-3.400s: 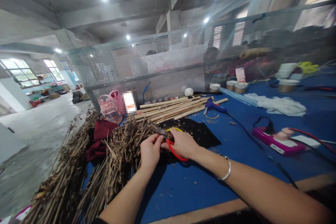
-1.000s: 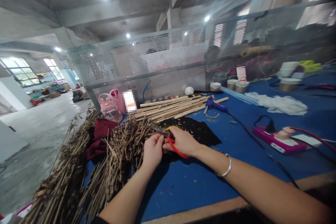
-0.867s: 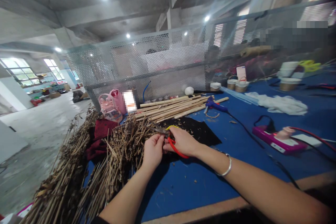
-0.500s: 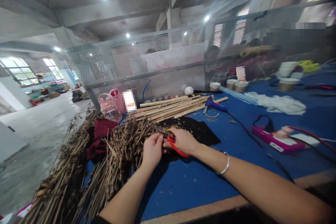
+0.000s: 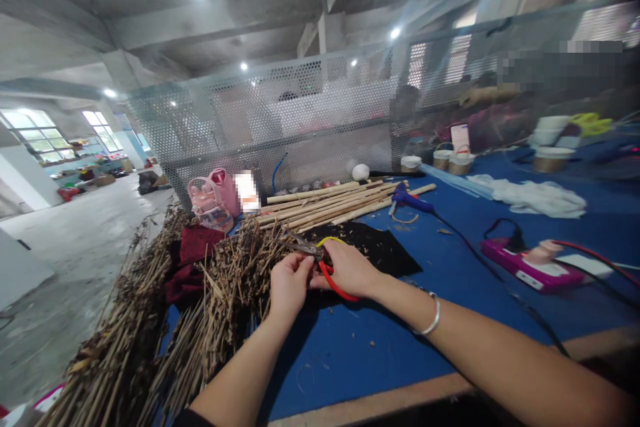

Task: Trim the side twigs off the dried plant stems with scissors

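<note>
My right hand is wrapped round a pair of scissors with red and yellow handles. Their blades are parted and point away to the left, over the heads of the dried stems. Close against the scissors, the thumb and fingers of my left hand are pinched together, and whatever sits between them is too small and hidden to name. A thick bundle of dried brown plant stems lies just left of my left hand. Beyond both hands is a black cloth strewn with plant bits.
Pale wooden sticks lie behind the cloth, beside a blue glue gun with a trailing cord. A purple power strip sits on the right of the blue table. A pink bottle and a perforated metal screen stand behind.
The scissors have opened wider, and their yellow handle has lifted away from the red one. My left hand stays pinched in nearly the same place.
</note>
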